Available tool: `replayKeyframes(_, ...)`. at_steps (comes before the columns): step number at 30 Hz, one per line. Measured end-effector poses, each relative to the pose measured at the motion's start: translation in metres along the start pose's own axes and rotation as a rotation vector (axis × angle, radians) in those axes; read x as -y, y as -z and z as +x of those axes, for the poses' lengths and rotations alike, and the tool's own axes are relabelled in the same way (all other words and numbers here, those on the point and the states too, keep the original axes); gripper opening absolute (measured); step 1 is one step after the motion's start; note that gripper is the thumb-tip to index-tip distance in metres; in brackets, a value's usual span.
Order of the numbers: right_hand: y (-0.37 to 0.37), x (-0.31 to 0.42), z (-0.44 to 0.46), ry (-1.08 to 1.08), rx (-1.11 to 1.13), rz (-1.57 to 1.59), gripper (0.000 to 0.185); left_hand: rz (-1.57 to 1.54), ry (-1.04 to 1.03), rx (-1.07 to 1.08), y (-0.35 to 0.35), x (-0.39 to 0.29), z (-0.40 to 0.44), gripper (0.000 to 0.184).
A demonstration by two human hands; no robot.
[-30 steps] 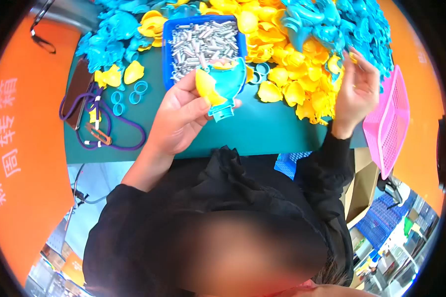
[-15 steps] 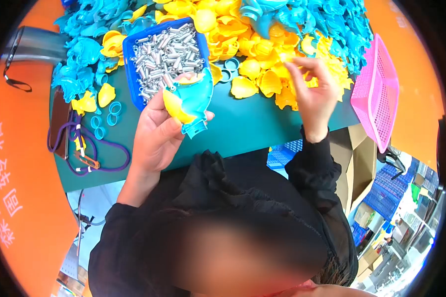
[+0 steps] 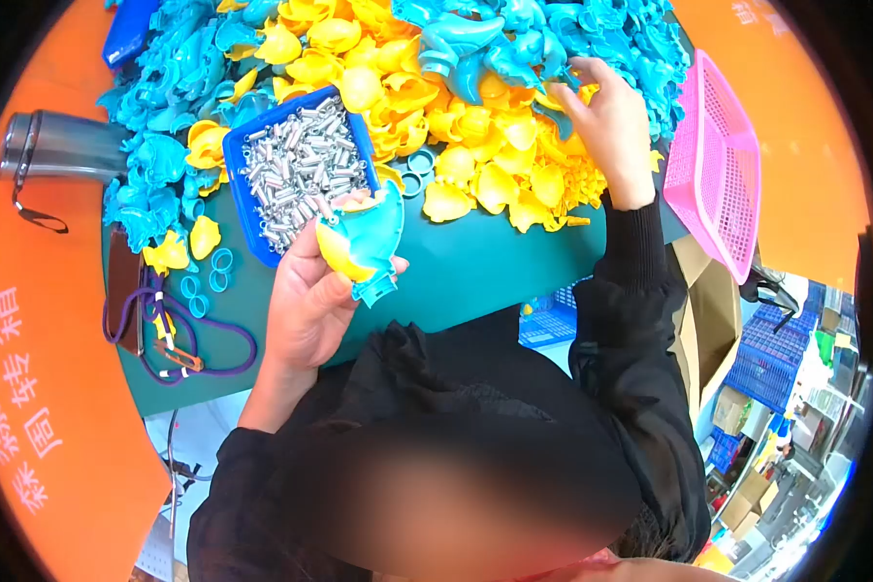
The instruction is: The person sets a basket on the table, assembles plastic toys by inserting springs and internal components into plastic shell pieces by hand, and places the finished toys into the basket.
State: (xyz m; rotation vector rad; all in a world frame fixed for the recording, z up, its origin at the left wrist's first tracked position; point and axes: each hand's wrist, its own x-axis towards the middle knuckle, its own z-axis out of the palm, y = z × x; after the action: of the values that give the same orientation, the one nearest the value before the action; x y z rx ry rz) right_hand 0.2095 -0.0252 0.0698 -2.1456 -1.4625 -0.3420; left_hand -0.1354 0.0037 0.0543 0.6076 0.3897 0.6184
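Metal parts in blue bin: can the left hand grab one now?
Probably not easily: the left hand holds the yellow-and-blue shell, though the metal parts lie mostly uncovered just beyond.

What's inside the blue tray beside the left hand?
The blue tray holds a heap of small silvery metal pieces. They cover its floor; the left hand and the yellow-and-blue shell it holds hide part of the near side.
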Motion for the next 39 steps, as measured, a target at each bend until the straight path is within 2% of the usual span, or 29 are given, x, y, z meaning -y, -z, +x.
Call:
replayKeyframes(7, 0.006, 0.0, -0.001, -0.087, 0.026, 0.157, 0.016, 0.017, -0.03, -0.014, 0.0, 0.001, -0.003, 0.075)
replayKeyframes(11, 0.006, 0.013, -0.008, -0.002, -0.267, 0.35, 0.017, 0.007, -0.015, -0.004, -0.003, 0.003, -0.004, 0.076)
replayKeyframes(12, 0.002, 0.015, -0.011, 0.067, -0.298, 0.364, 0.027, 0.01, -0.015, -0.01, -0.005, 0.004, -0.005, 0.076)
replayKeyframes(15, 0.0, 0.036, -0.02, 0.112, -0.287, 0.514, 0.029, 0.017, -0.014, -0.01, -0.007, 0.005, -0.005, 0.076)
replayKeyframes(16, 0.005, 0.039, -0.024, 0.08, -0.21, 0.498, 0.031, 0.017, -0.014, -0.003, -0.007, 0.005, -0.005, 0.076)
replayKeyframes(19, -0.006, 0.018, -0.028, 0.213, -0.33, 0.644, 0.033, 0.026, -0.01, 0.004, -0.006, 0.007, -0.007, 0.076)
replayKeyframes(20, -0.004, 0.025, -0.034, 0.155, -0.32, 0.864, 0.031, 0.029, -0.009, 0.003, -0.005, 0.007, -0.007, 0.076)
replayKeyframes(23, 0.007, 0.057, -0.069, 0.042, -0.194, 1.006, 0.03, 0.014, -0.04, -0.014, -0.009, 0.01, -0.007, 0.074)
replayKeyframes(25, 0.008, 0.069, -0.096, 0.102, -0.089, 0.764, 0.031, 0.01, -0.049, 0.0, -0.008, 0.01, -0.006, 0.072)
replayKeyframes(30, 0.012, 0.082, -0.139, 0.214, 0.028, 0.776, 0.034, 0.009, -0.087, 0.019, 0.001, 0.011, -0.008, 0.068)
replayKeyframes(33, 0.014, 0.084, -0.147, 0.304, 0.254, 0.568, 0.03, 0.02, -0.103, -0.01, 0.001, 0.011, -0.009, 0.065)
replayKeyframes(36, 0.022, 0.081, -0.145, 0.364, 0.317, 0.426, 0.034, 0.037, -0.123, -0.015, 0.002, 0.012, -0.01, 0.064)
replayKeyframes(39, 0.022, 0.093, -0.134, 0.363, 0.218, 0.359, 0.041, 0.078, -0.173, -0.08, 0.0, 0.018, -0.01, 0.064)
